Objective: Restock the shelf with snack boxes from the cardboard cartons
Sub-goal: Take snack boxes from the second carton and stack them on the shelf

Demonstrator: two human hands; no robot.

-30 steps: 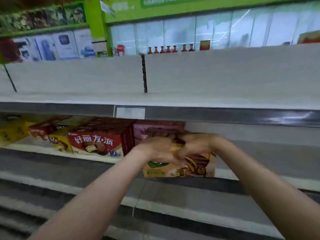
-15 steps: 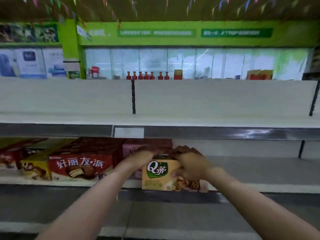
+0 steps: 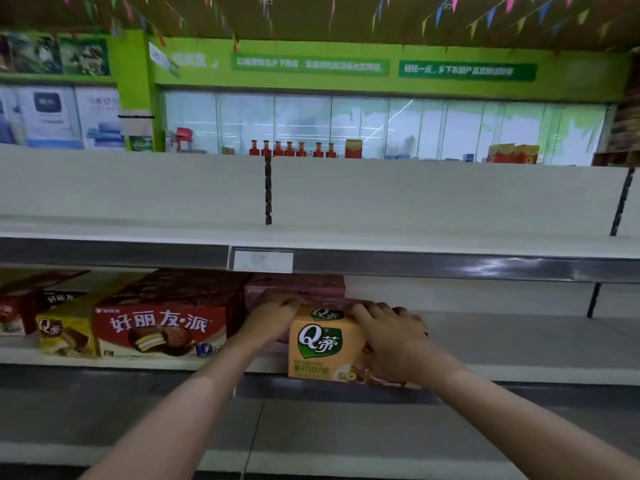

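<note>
Both hands have spread apart on the orange snack box

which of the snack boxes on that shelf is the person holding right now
The orange Q box at the shelf's front edge: the left hand and right hand hold its sides. The red pie box and small yellow box sit untouched.

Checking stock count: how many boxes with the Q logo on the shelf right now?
2. An orange Q box at the shelf's front edge under both hands, and a yellow Q box left of the red pie box. Others may be hidden behind.
</note>
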